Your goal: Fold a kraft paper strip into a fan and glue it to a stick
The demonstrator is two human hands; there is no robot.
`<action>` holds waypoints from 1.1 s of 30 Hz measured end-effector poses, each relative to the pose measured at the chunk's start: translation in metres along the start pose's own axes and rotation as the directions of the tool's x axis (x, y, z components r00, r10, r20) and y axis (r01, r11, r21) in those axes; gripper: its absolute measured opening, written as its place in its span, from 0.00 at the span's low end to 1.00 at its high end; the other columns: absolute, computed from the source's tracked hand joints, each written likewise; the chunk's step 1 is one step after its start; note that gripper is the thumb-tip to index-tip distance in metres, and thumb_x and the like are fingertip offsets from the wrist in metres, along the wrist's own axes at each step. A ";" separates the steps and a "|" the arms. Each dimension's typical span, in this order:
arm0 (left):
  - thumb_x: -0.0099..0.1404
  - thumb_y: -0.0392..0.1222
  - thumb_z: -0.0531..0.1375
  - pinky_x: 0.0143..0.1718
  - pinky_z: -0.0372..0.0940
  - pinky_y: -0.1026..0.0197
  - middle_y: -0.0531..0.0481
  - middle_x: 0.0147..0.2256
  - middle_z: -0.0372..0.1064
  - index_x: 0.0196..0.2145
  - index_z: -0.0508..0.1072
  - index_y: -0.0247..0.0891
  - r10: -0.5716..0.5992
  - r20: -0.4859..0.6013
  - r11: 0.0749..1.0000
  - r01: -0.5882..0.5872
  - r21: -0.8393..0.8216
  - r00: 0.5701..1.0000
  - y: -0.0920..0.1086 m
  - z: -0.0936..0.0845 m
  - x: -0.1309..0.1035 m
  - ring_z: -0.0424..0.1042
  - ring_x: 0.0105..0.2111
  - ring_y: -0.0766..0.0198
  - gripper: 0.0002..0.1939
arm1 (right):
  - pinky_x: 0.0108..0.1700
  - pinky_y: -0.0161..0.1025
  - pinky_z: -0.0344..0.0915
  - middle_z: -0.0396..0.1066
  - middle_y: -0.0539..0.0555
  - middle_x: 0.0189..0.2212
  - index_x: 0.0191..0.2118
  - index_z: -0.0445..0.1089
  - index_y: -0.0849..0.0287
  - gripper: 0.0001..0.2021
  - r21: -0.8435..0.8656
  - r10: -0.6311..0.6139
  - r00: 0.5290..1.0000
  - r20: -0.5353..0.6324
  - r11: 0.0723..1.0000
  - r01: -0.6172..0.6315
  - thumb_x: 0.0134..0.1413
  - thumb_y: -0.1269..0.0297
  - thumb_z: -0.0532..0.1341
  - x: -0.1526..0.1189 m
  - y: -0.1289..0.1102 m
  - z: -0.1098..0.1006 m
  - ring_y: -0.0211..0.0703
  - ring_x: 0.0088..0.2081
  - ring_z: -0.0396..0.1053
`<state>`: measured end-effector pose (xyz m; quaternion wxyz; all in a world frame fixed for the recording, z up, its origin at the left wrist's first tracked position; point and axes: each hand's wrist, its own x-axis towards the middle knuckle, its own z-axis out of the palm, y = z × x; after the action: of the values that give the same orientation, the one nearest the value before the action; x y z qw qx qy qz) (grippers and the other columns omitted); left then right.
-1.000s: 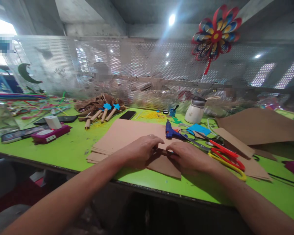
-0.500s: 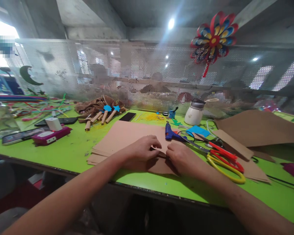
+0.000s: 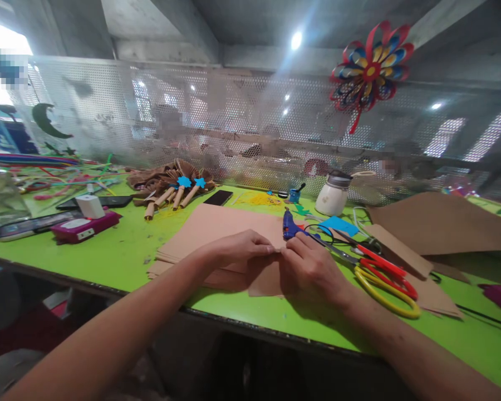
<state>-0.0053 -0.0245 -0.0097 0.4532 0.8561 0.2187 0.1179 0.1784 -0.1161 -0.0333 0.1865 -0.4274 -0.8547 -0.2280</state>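
Over a stack of light-brown paper (image 3: 217,228), my left hand (image 3: 247,245) and my right hand (image 3: 311,264) meet fingertip to fingertip. Both are closed, pinching the edge of a brown paper sheet (image 3: 263,285) whose near part shows below them. My fingers hide much of the pinched edge. Just beyond my right hand lies a blue glue gun (image 3: 291,225). To its right are red-handled scissors (image 3: 382,259) and yellow-handled scissors (image 3: 388,292).
A white jar (image 3: 332,195) stands behind the blue paper (image 3: 338,225). Large brown paper (image 3: 434,223) lies at right. Rolled paper pieces with blue shapes (image 3: 177,195), a phone (image 3: 217,197) and a purple power strip (image 3: 86,225) are at left and back.
My fingertips have come closer together, and the gap seen under my left hand has closed. My right hand has shifted slightly up over the paper. The view has moved a little.
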 end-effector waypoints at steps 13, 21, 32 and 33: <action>0.61 0.46 0.55 0.32 0.58 0.67 0.50 0.32 0.71 0.37 0.74 0.33 0.102 -0.045 0.993 -0.099 0.067 0.994 -0.005 0.005 0.002 0.65 0.30 0.68 0.14 | 0.40 0.40 0.65 0.70 0.56 0.41 0.47 0.67 0.59 0.16 0.719 0.466 0.854 0.232 0.509 -0.474 0.51 0.61 0.58 0.000 0.017 0.000 0.45 0.40 0.67; 0.61 0.42 0.55 0.33 0.60 0.67 0.48 0.34 0.73 0.39 0.73 0.33 0.183 -0.133 0.959 -0.147 0.241 0.974 0.008 0.012 -0.001 0.68 0.34 0.65 0.13 | 0.31 0.36 0.63 0.73 0.54 0.29 0.32 0.73 0.62 0.12 0.716 0.531 0.785 0.320 0.408 -0.567 0.47 0.58 0.61 0.004 0.012 -0.006 0.42 0.31 0.68; 0.59 0.40 0.54 0.29 0.57 0.68 0.51 0.29 0.72 0.35 0.73 0.34 0.202 -0.178 0.924 -0.128 0.359 0.963 0.007 0.011 -0.005 0.67 0.29 0.68 0.10 | 0.29 0.36 0.62 0.72 0.54 0.26 0.30 0.73 0.62 0.12 0.804 0.526 0.792 0.311 0.299 -0.514 0.43 0.58 0.64 0.001 0.017 0.000 0.40 0.28 0.67; 0.59 0.40 0.54 0.29 0.57 0.68 0.51 0.29 0.72 0.35 0.73 0.34 0.203 -0.175 0.924 -0.129 0.361 0.963 0.007 0.012 -0.005 0.67 0.29 0.68 0.10 | 0.29 0.36 0.62 0.72 0.54 0.26 0.30 0.73 0.62 0.12 0.806 0.514 0.798 0.314 0.299 -0.510 0.43 0.57 0.64 0.000 0.018 0.001 0.40 0.28 0.67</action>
<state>-0.0035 -0.0388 -0.0106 0.2582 0.9207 0.2086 0.2051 0.1929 -0.1058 -0.0295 0.4379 -0.5224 -0.6667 0.3015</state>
